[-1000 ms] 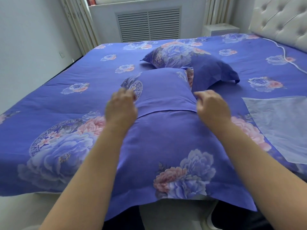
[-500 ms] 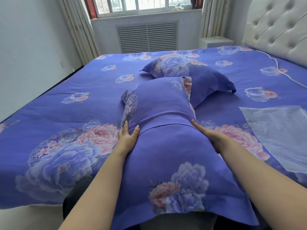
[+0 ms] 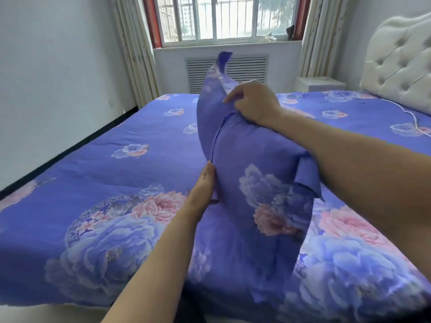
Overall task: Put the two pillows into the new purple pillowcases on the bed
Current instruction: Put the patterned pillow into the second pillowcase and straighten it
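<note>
A pillow in a purple floral pillowcase [image 3: 254, 173] stands raised on its edge above the bed [image 3: 116, 183], its flap sticking up in front of the window. My right hand [image 3: 254, 103] grips the top of the pillow, fingers closed on the fabric. My left hand [image 3: 203, 187] presses flat against the pillow's left side, near the seam, fingers together. The second pillow is hidden behind the raised one.
The bed carries a matching purple floral sheet. A tufted white headboard [image 3: 401, 64] is at the right, with a white cable [image 3: 417, 122] on the sheet. A white nightstand [image 3: 319, 83], a radiator grille [image 3: 247, 68] and curtains stand at the far wall.
The pillow lay flat with both hands pressing its sides; now it is lifted upright. My right hand has moved to its top and my view has tilted up.
</note>
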